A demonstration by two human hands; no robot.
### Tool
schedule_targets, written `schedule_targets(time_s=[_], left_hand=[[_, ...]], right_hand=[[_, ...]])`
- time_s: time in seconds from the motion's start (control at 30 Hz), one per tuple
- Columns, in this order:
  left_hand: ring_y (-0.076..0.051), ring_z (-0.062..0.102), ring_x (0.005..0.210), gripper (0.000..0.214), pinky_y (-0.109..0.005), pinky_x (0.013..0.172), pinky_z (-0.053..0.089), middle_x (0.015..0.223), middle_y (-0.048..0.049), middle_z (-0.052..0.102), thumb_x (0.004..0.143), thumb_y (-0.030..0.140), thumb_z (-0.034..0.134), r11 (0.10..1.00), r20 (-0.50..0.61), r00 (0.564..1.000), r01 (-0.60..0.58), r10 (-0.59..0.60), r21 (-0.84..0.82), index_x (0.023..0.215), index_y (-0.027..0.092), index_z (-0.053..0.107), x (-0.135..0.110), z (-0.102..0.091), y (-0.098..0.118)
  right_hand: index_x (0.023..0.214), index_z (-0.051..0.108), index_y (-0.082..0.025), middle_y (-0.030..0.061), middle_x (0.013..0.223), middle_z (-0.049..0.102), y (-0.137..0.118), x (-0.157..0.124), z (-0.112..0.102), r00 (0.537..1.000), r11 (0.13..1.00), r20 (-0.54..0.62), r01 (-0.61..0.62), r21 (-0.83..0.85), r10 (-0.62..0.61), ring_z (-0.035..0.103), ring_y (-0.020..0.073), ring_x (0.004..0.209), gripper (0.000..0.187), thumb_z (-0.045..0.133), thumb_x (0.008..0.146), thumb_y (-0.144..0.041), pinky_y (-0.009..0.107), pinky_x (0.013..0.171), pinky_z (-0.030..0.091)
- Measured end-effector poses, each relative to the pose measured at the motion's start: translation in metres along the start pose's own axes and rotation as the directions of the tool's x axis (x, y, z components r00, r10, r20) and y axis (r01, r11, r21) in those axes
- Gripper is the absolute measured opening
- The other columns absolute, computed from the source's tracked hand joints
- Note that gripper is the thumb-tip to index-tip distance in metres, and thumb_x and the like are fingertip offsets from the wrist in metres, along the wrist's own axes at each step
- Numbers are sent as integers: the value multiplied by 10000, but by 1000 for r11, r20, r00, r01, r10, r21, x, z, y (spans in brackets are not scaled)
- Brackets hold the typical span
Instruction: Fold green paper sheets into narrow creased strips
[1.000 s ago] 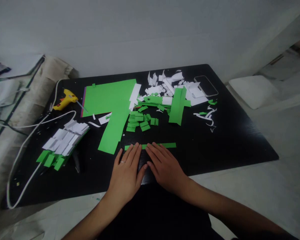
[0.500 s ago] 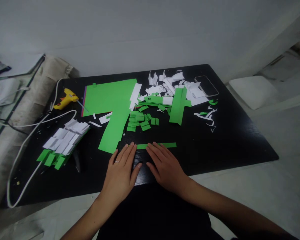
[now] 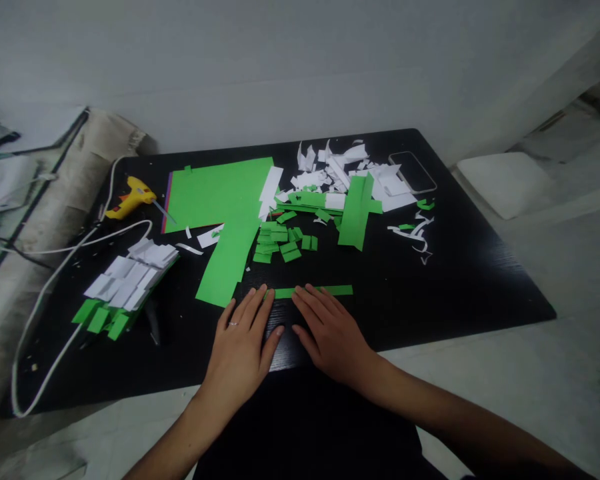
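Note:
Near the front edge of the black table a narrow green paper strip (image 3: 337, 291) lies flat, running left to right. My left hand (image 3: 243, 330) rests palm down with its fingertips on the strip's left part, fingers stretched out and a ring on one of them. My right hand (image 3: 330, 330) lies flat too, its fingertips on the middle of the strip. Between the two hands a short stretch of the strip shows; its left end is hidden under my left fingers. Just beyond lie several small folded green paper pieces (image 3: 290, 251) and a long green sheet (image 3: 225, 267).
A yellow glue gun (image 3: 135, 197) with a white cord lies at the left. Nearer stands a layered white and green paper piece (image 3: 130, 280). White paper scraps (image 3: 313, 180) are heaped at the back, beside a folded green strip (image 3: 355, 213) and a phone-shaped clear-edged item (image 3: 415, 172).
Both hands stay nearly still on the green strip. The view has shifted very slightly; nothing else has visibly moved.

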State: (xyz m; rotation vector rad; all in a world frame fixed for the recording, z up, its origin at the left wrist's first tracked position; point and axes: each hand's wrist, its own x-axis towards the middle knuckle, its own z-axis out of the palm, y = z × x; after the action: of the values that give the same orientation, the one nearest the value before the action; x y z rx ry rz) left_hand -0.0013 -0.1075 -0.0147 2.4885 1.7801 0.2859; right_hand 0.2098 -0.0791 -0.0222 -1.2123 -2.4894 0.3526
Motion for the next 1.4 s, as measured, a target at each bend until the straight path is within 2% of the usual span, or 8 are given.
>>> schedule_targets(time_s=[0.3,0.43,0.63,0.73,0.9,1.1,1.4], left_hand=[[-343,459,1482,539,-549,1192,364,1621,-124,477,1053,409,477,1000,-6,1000,7,-7,6,1535,170,494,0,0,-2],[-344,457,1483,530,-551,1191,362,1607,-126,496,1052,398,480,1000,-13,1000,13,-13,0,1534,177,497,1,-1,0],[-350,462,1473,510,-561,1186,360,1591,-133,514,1046,361,481,1000,-10,1000,26,-26,16,1521,181,520,2,-1,5],[-349,466,1468,517,-560,1189,357,1581,-133,527,1041,354,486,999,-13,999,34,-34,12,1527,178,513,2,-1,5],[-353,470,1462,544,-558,1181,360,1574,-142,533,1041,370,491,999,-13,999,38,-37,8,1549,175,485,3,-1,6],[-352,478,1450,522,-551,1176,359,1557,-150,546,1048,363,486,999,-26,999,47,-47,10,1531,166,502,4,-1,7],[-380,500,1426,519,-587,1171,366,1529,-184,561,1038,375,505,998,-63,996,55,-55,-5,1504,148,528,6,2,10]], right_hand=[[1490,546,-109,132,1545,567,0,-1,-1,1000,1000,2,-4,1,4,492,274,1469,469,456,1069,-296,497,1217,440],[1459,573,-75,144,1518,591,-4,3,-1,1000,999,11,-8,-37,9,514,300,1437,465,440,1060,-274,501,1206,442],[1510,520,-63,171,1498,598,-16,10,5,997,992,10,-70,-103,71,522,361,1389,511,440,1044,-257,564,1164,455],[1508,523,-56,175,1483,608,-17,9,7,997,990,-9,-78,-119,77,529,369,1376,516,442,1053,-286,550,1162,460],[1499,520,-44,184,1461,620,-10,1,5,995,991,-53,-86,-106,80,553,334,1373,549,462,1066,-376,500,1184,451],[1474,523,-7,225,1414,638,6,-14,-4,990,983,-98,-111,-146,97,572,360,1349,593,512,1052,-423,546,1155,465],[1487,508,-57,205,1398,654,22,-29,-13,981,963,-126,-171,-210,147,609,339,1315,543,481,1072,-406,566,1147,449]])
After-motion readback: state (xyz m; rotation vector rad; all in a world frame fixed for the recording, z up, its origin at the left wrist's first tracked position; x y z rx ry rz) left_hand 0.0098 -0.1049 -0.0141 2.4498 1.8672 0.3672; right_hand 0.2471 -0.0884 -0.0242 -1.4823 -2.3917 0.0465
